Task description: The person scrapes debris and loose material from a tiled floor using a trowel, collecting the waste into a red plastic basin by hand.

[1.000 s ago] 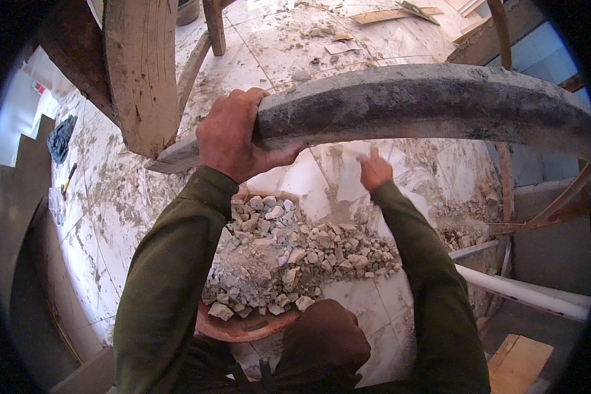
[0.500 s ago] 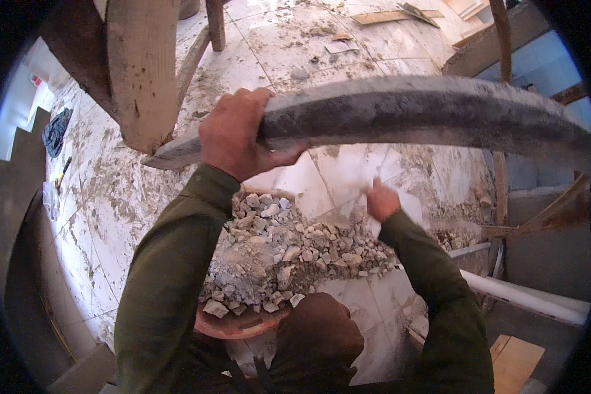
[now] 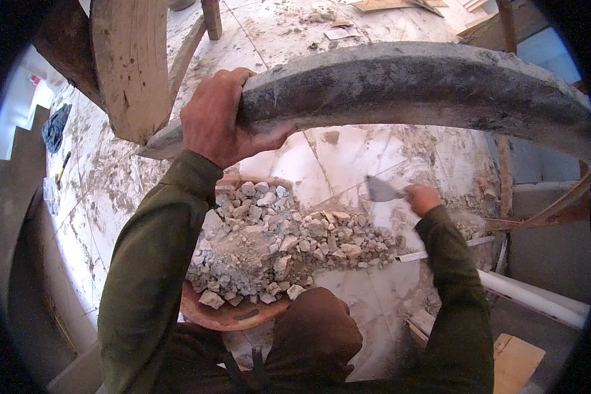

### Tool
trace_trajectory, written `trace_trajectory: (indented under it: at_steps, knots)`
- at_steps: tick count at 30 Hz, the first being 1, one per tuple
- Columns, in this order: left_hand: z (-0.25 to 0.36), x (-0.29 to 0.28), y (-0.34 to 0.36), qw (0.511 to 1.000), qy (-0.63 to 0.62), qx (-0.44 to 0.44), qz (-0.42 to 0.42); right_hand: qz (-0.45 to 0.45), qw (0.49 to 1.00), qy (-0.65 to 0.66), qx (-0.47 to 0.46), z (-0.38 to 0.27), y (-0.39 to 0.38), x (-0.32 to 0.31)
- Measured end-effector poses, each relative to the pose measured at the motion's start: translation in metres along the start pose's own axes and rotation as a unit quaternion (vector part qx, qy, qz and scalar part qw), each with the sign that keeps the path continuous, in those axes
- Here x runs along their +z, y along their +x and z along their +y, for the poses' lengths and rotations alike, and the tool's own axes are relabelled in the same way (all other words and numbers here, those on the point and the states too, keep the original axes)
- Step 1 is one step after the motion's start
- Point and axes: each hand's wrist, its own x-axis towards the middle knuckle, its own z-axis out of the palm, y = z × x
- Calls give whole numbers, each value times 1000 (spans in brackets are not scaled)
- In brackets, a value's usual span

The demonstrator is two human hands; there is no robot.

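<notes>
Two hands were in view. The left hand (image 3: 220, 118) was wrapped partway round one grey beam (image 3: 400, 88), fingers over its upper edge and thumb along its lower edge, close to its left end. The right hand (image 3: 424, 199) was closed on the handle of one trowel (image 3: 383, 189), whose blade pointed left above the floor (image 3: 335, 154), below the beam's lower edge and just beyond the far right edge of the rubble (image 3: 256, 243).

That one heap, its pieces too many to count, filled one red basin (image 3: 223, 318) up to its near rim and reached right, past the basin's edge. One wooden post (image 3: 132, 72) stood by the beam's left end. One dark bag (image 3: 56, 128) lay near the floor's left edge; one white sheet (image 3: 341, 33) lay beyond the beam.
</notes>
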Motion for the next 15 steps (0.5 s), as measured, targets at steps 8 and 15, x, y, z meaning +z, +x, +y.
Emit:
trace_trajectory:
  at_steps: [8,15]
  knots:
    - [-4,2,0,1000,-2,-10,13,-208,960,183,-30,32,41,58]
    - [1,-2,-1,999,16,-33,-10,-91,980,67,-162,-112,20,81]
